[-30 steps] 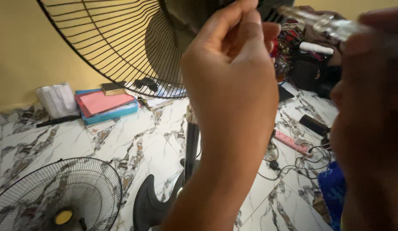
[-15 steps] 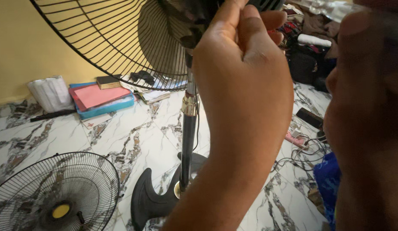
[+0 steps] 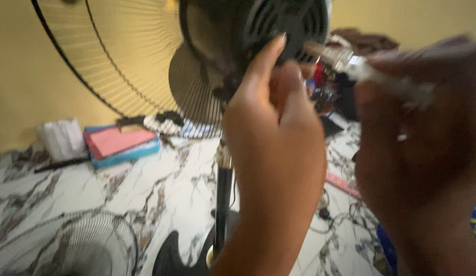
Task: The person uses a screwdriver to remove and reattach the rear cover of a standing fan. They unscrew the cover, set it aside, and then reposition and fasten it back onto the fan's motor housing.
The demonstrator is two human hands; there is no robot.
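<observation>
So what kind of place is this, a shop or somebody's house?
Probably a room in a home used for fixing fans. A standing fan is worked on over a marble-patterned floor, a loose fan grille lies there, and cables are scattered about.

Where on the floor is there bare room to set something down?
Bare marble floor lies between the pink and blue box, the loose fan grille and the stand pole. Right of the pole, cables and clutter crowd it.

black fan motor housing (image 3: pixel 279 30); white-grey marbled floor (image 3: pixel 161 189).
</observation>
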